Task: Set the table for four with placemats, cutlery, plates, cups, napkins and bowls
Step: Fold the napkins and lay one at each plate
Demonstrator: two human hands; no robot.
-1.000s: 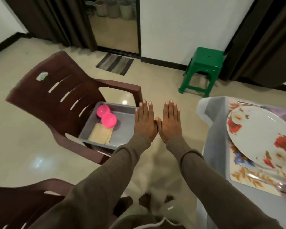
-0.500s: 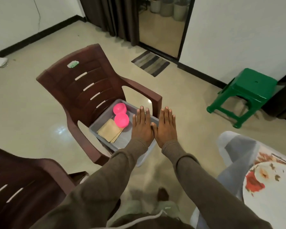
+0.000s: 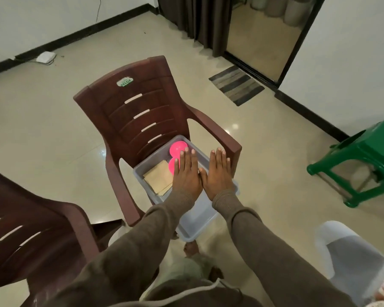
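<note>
Hands: left hand [image 3: 186, 173] and right hand [image 3: 218, 175] flat, fingers straight, gripping nothing.
Change: 1.0 s ago short of the grey bin [image 3: 195, 222]; now over it.
Beyond left fingertips: 2 pink bowls [image 3: 177, 147], tan napkins [image 3: 159, 178] beside.
Meaning: pickup likely next.

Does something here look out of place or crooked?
Mostly tidy. The grey bin sits on the brown chair with its near end sticking out past the seat edge. Nothing looks spilled or broken.
</note>
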